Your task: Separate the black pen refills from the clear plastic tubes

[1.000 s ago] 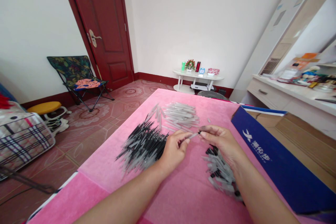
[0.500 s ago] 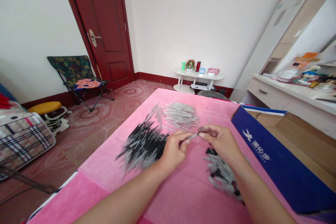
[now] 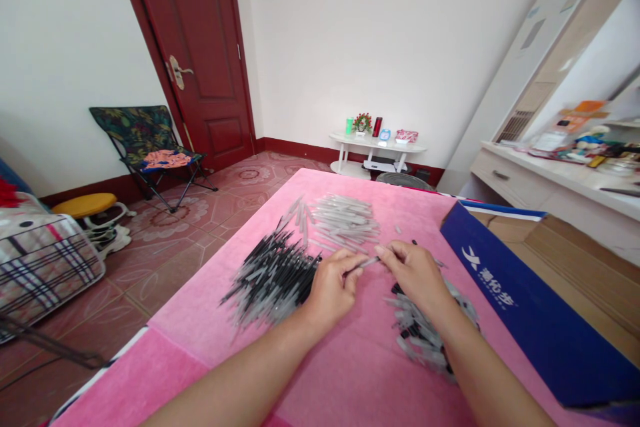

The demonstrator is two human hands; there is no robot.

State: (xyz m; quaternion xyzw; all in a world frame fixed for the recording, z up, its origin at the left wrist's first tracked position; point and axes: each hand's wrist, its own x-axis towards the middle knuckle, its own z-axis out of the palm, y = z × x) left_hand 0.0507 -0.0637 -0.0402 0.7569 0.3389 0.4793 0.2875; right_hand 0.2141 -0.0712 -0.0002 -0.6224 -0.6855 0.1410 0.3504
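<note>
Between my hands is a slim grey pen-like stick (image 3: 369, 261), above the pink cloth. My left hand (image 3: 336, 283) is closed, pinching its left part between thumb and fingers. The thumb and fingertips of my right hand (image 3: 413, 270) close on its right end; what they cover there is hidden. A small dark tip shows behind the right fingers. Left of my left hand lies a pile of black and grey slender sticks (image 3: 273, 277). Beyond my hands is a heap of pale translucent tubes (image 3: 345, 219). Short clear and black caplike pieces (image 3: 425, 333) lie partly under my right forearm.
A pink cloth (image 3: 210, 320) covers the table. On its right stands an open blue cardboard box (image 3: 530, 307). Past the table are a low white stand (image 3: 373, 141) and a folding chair (image 3: 150, 147). A white dresser (image 3: 530, 173) is at the right.
My right hand has shifted slightly and its fingers have drawn in around the stick's right end. My left hand stays nearly in place, still holding the stick.
</note>
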